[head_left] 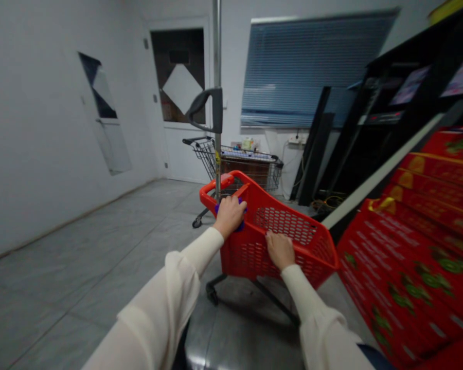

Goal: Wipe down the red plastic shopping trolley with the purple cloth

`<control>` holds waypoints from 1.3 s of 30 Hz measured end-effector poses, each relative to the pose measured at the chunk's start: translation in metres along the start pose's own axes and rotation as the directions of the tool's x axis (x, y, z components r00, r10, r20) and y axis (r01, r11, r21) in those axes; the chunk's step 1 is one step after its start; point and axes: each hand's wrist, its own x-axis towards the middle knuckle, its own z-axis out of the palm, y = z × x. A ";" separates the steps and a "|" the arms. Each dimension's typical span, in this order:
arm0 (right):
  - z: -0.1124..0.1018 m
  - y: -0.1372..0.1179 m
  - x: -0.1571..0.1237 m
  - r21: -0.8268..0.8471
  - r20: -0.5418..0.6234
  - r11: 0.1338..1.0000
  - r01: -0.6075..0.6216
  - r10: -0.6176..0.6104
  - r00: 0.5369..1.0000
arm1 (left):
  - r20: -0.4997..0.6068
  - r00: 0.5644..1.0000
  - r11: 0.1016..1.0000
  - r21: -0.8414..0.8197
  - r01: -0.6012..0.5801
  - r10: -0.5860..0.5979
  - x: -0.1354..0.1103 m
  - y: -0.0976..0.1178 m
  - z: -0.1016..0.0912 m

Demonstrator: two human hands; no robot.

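Two hands, well apart, clamp onto a red plastic shopping cart (247,262): the left hand (230,217) wraps its handle (216,187), the right hand (280,250) curls over its near rim. Red printed cartons (409,267) stand just right of the cart; a wire shopping cart (231,159) stands beyond it.

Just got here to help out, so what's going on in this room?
A person stands behind a red plastic shopping cart, with their left hand gripping its red handle and their right hand resting on the near rim of its basket. Red printed cartons are stacked to the right, and a wire shopping cart stands farther ahead, near the far wall.
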 end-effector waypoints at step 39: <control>0.003 0.005 -0.019 -0.102 -0.050 0.991 -0.084 0.079 0.996 | 0.056 0.998 1.000 -0.017 -0.012 0.013 -0.016 0.050 0.031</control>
